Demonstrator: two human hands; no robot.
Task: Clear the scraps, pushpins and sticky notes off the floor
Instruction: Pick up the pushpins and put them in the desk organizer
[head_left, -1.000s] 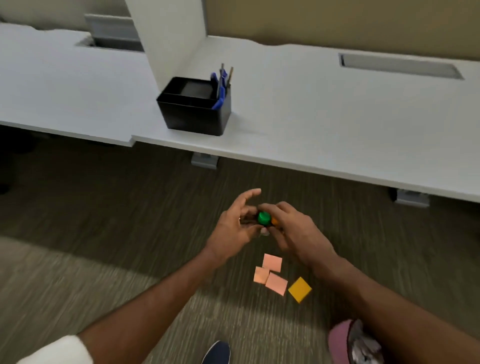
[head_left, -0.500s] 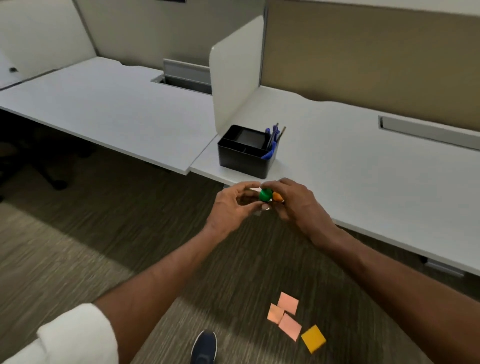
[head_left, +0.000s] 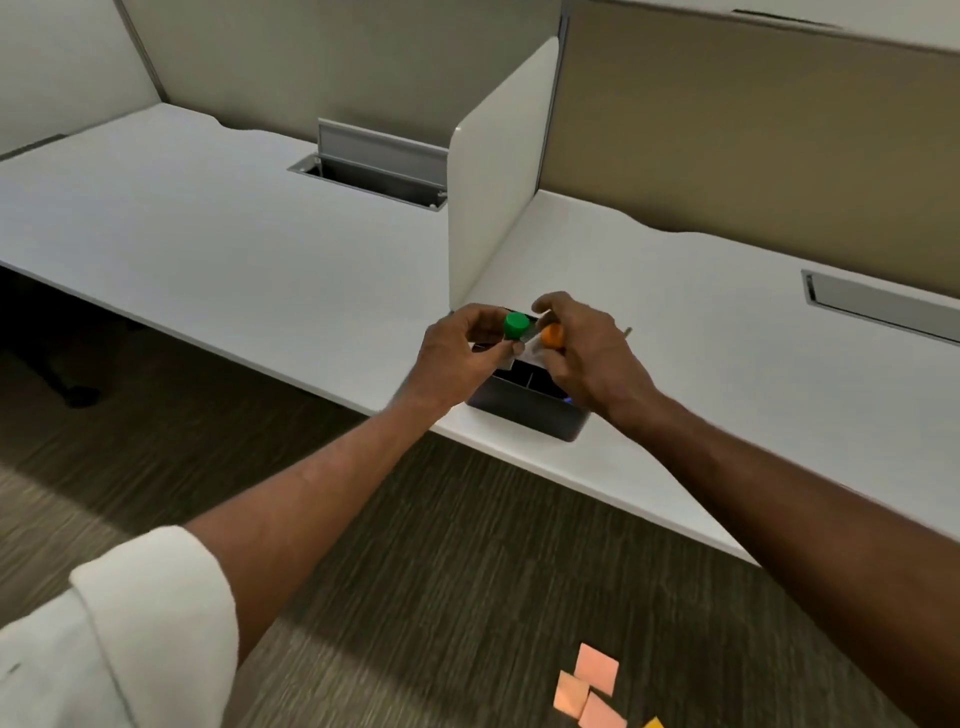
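Observation:
My left hand (head_left: 457, 353) pinches a green pushpin (head_left: 516, 325) just above the black desk organizer (head_left: 524, 410). My right hand (head_left: 587, 353) holds an orange pushpin (head_left: 551, 335) right beside it, with a pale scrap (head_left: 530, 353) showing between the two hands. Both hands hover over the organizer's open compartments at the desk's front edge. Three pink sticky notes (head_left: 589, 686) lie on the carpet at the bottom right, with the corner of an orange sticky note (head_left: 653, 723) at the frame edge.
The white desk (head_left: 208, 249) runs across the view, split by an upright white divider panel (head_left: 498, 208). Grey cable slots (head_left: 374, 171) sit at the back of the desk. Brown carpet (head_left: 415, 571) lies below, and a chair base (head_left: 78, 395) stands under the desk at left.
Both hands rose from above the floor up to the desk organizer, carrying the green and orange pushpins. The view lifted, so the sticky notes dropped toward the bottom edge.

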